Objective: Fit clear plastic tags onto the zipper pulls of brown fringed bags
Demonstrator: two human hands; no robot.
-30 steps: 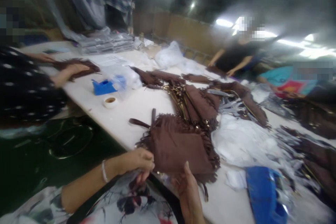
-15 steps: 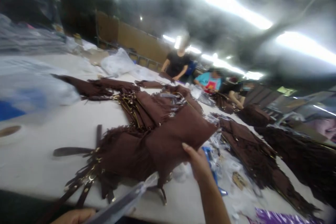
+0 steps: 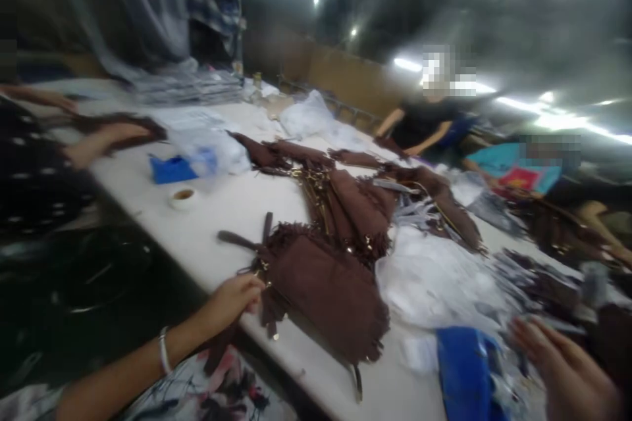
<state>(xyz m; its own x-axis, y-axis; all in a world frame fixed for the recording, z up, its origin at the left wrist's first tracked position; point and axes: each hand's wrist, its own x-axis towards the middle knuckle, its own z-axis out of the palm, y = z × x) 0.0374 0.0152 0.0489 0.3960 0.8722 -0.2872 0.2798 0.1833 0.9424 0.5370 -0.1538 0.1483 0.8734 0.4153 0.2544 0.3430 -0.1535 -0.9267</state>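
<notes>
A brown fringed bag (image 3: 326, 289) lies flat near the table's front edge, its straps and gold-coloured clasps at its left end. My left hand (image 3: 241, 299) is closed at that end, around a brown strap by the clasps; the fingertips are partly hidden. At the lower right my right hand (image 3: 567, 368), somewhat blurred, is off the bag with its fingers stretched out. Nothing shows in it. Close to it are a blue packet (image 3: 467, 371) and clear plastic wrapping (image 3: 434, 276).
More brown bags (image 3: 355, 207) lie mid-table behind. A tape roll (image 3: 182, 197) and a blue piece (image 3: 172, 170) sit at left. One person's arm (image 3: 99, 141) reaches in from the left; other people (image 3: 424, 125) work across the white table (image 3: 168, 230).
The view has swung left. My right hand has left the brown material and moved right. A greyish strip beside my left hand is gone from there; that hand now grips the strap end.
</notes>
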